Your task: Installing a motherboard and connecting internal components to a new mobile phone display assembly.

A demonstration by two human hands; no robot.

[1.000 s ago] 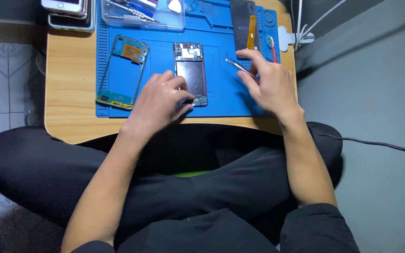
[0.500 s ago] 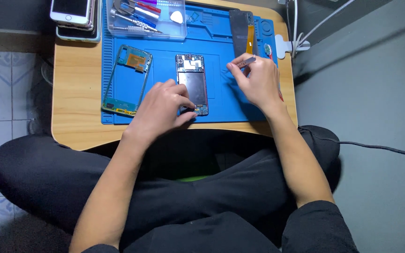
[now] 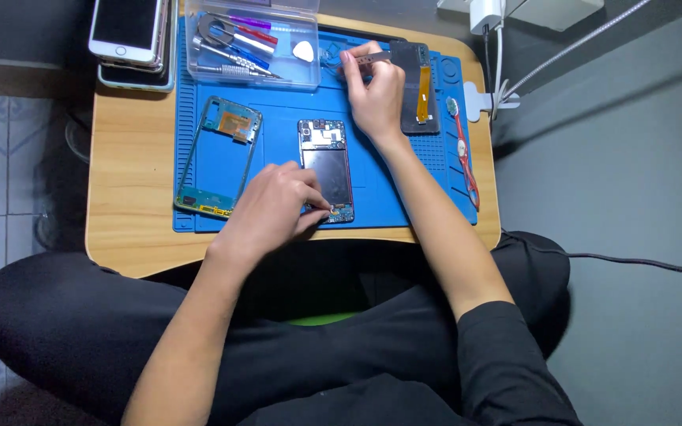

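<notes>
One opened phone body (image 3: pixel 327 170), one empty blue-green frame (image 3: pixel 219 156), one detached screen panel (image 3: pixel 418 87), one clear tool box (image 3: pixel 251 43) and two stacked phones (image 3: pixel 129 38) lie on or beside a blue work mat (image 3: pixel 278 118) covering a small wooden table (image 3: pixel 128 189), set over tiled floor beside a grey wall. The left hand (image 3: pixel 274 209) curls over the phone body's lower end at mid-mat, fingertips together against its edge. The right hand (image 3: pixel 374 93) reaches to the mat's far edge, pinching metal tweezers (image 3: pixel 366 59).

Tweezer (image 3: pixel 366 58) tips hidden (right hand (image 3: pixel 376 99)).
</notes>
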